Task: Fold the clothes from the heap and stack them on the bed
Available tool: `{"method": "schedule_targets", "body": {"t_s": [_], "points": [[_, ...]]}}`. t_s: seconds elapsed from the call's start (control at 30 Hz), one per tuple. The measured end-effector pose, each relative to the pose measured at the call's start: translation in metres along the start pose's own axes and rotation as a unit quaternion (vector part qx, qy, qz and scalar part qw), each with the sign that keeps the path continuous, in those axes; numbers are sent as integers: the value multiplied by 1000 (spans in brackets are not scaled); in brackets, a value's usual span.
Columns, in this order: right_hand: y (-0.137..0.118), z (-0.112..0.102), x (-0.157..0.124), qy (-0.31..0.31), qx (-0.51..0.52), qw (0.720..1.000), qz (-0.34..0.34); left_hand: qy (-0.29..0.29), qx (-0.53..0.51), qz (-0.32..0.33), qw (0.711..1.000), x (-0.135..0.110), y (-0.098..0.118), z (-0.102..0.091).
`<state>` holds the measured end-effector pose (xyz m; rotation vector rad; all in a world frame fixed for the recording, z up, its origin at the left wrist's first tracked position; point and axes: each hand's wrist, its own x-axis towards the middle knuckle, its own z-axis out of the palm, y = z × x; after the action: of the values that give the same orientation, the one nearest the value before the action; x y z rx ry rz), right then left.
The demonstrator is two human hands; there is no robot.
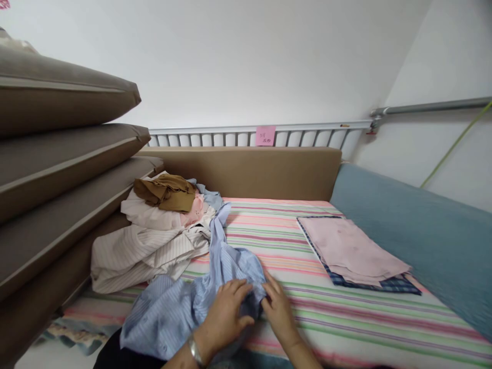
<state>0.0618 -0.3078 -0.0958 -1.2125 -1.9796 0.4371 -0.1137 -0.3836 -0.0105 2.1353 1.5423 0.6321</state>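
A light blue striped shirt [180,307] lies crumpled on the striped sheet [346,318] right in front of me. My left hand [226,315], with a metal bracelet at the wrist, curls its fingers into the bunched blue cloth. My right hand [279,307] presses against the same bunch from the right, its fingertips pinching the fabric. One sleeve of the shirt trails back toward a heap of clothes [154,241].
The heap at the left holds white striped, pink and brown garments [167,192]. A folded pink garment [353,248] lies on a checked blue one at the right. Stacked brown cushions [57,169] rise at the left, a blue cushion [423,241] at the right.
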Motion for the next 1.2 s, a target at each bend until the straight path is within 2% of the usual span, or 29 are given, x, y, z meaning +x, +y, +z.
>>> {"method": "schedule_targets", "body": {"t_s": [0.1,0.17,0.23,0.33,0.43,0.57,0.77,0.9,1.03,1.13,1.2], "points": [[-40,-12,-6,-47,-7,997,-56,-12,26,31,999,13,8,-4],[-59,-19,-10,-92,8,993,-73,-36,53,15,998,11,2,-8],[-67,-23,-13,-110,31,991,-62,-44,78,-25,996,1,-10,-13],[-54,-23,-10,-87,48,995,-15,-11,57,-86,995,-23,-35,-28],[-27,-13,0,-69,16,997,32,42,-43,-133,989,-47,-57,-50],[-6,11,18,-99,-47,992,58,136,-149,-163,966,-74,-83,-78],[-26,47,40,-129,-86,987,-40,230,-193,-195,934,-108,-117,-100],[-41,57,49,-163,-84,979,-85,264,-218,-225,912,-125,-121,-110],[-61,43,65,-176,6,981,-83,308,-252,-243,885,-135,-116,-125],[-85,8,80,-185,145,971,-32,331,-307,-226,863,-131,-112,-146],[-104,-24,88,-212,258,942,28,334,-339,-212,853,-120,-107,-166]]}}
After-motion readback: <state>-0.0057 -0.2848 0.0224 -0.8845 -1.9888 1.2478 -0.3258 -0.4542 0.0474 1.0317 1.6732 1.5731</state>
